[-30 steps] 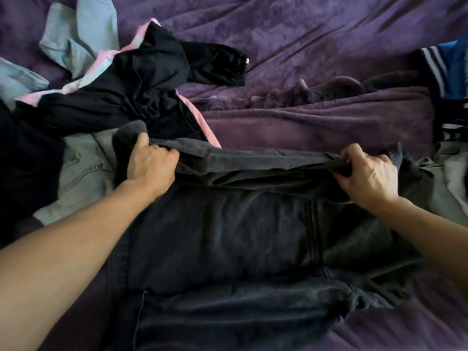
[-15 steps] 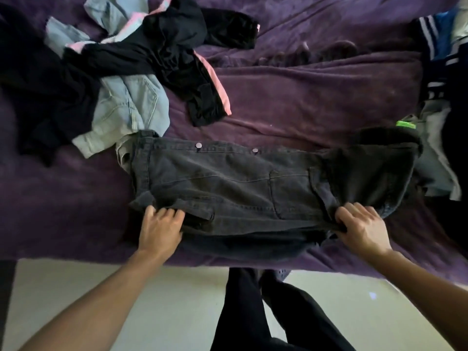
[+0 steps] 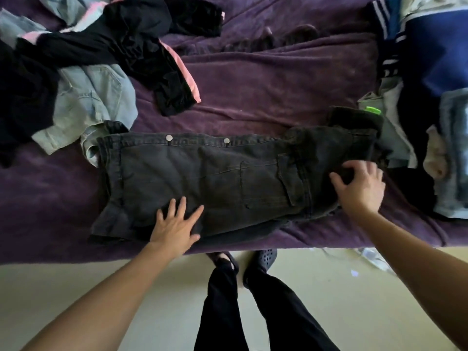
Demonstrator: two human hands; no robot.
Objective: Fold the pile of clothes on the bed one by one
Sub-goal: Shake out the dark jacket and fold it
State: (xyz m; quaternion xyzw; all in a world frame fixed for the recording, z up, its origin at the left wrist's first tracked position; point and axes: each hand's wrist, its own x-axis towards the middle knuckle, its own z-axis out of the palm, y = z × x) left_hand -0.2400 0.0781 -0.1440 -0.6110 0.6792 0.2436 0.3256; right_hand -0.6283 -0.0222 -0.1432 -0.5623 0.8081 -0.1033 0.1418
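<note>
Dark grey denim garment with two metal snaps (image 3: 222,178) lies folded flat under the left hand (image 3: 174,224), its far end beneath the right hand (image 3: 359,183).

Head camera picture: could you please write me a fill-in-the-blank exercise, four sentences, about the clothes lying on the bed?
1. The dark grey denim garment lies spread out on a ___ bed cover.
2. Along its far edge, ___ round metal buttons show.
3. The pale blue denim shirt lies beside the dark grey garment's ___ end.
4. The crumpled black garment beyond the shirt is trimmed in ___.

Missing words: purple; two; left; pink.
</note>
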